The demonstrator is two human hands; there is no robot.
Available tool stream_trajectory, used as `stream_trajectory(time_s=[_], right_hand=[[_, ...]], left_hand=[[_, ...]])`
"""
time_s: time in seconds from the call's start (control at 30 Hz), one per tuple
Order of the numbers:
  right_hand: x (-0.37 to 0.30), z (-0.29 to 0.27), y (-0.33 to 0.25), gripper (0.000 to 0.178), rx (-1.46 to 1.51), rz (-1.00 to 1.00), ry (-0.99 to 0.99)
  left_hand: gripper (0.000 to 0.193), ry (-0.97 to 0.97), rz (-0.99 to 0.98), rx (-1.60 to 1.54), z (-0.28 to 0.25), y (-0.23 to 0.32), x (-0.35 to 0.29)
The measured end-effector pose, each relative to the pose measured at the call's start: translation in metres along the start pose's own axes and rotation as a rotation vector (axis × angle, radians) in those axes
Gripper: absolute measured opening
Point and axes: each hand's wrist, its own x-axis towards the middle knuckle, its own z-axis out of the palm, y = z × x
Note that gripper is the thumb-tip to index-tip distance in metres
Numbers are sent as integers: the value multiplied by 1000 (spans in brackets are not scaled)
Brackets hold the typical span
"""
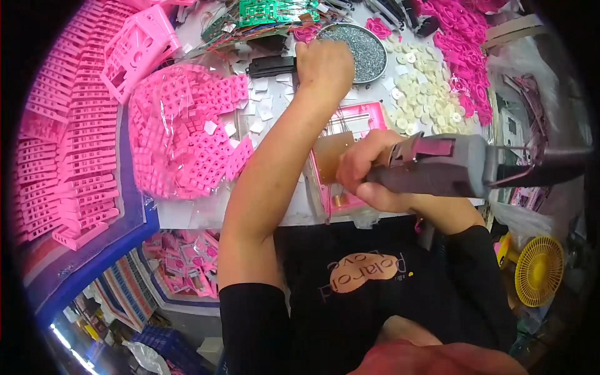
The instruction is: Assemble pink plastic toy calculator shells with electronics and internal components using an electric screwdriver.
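My left hand (325, 65) is closed at the left rim of a round metal tin (369, 53) full of small silvery screws; whatever its fingertips pinch is hidden. Just left of that hand lies a black rectangular part (272, 66). With my right hand (369, 165) I grip a grey electric screwdriver (437, 165), its body lying sideways toward the right. Beneath this hand a brown square board (332, 155) sits over a pink plastic casing (375, 115) with thin wires. A small copper-coloured coil (339, 200) shows at the casing's near end.
Pink button pads (181, 131) in clear plastic lie to the left, beside stacked pink housings (87, 144). Cream round discs (419, 87) and magenta parts (459, 56) spread at right. Green circuit boards (269, 11) and wires lie at the back. A yellow fan (539, 271) stands at lower right.
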Motion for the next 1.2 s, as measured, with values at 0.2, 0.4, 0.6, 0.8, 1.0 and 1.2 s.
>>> stream_trajectory(time_s=[0.2, 0.4, 0.6, 0.8, 1.0, 1.2], right_hand=[[13, 9, 3, 18, -167, -191, -62], [14, 9, -1, 19, -10, -69, -15], [23, 4, -30, 32, 227, -215, 146], [26, 13, -21, 28, 195, -209, 58], [31, 10, -6, 28, 1, -237, 86], [48, 5, 18, 28, 38, -109, 96]], left_hand=[[30, -1, 53, -58, -1, -6, 2], [17, 270, 37, -345, -60, -8, -41], [5, 180, 66, -660, -81, -4, -184], [8, 102, -70, -770, -88, 8, -204], [19, 268, -127, -569, -95, 10, -202], [23, -253, -251, -596, -86, 17, -267]])
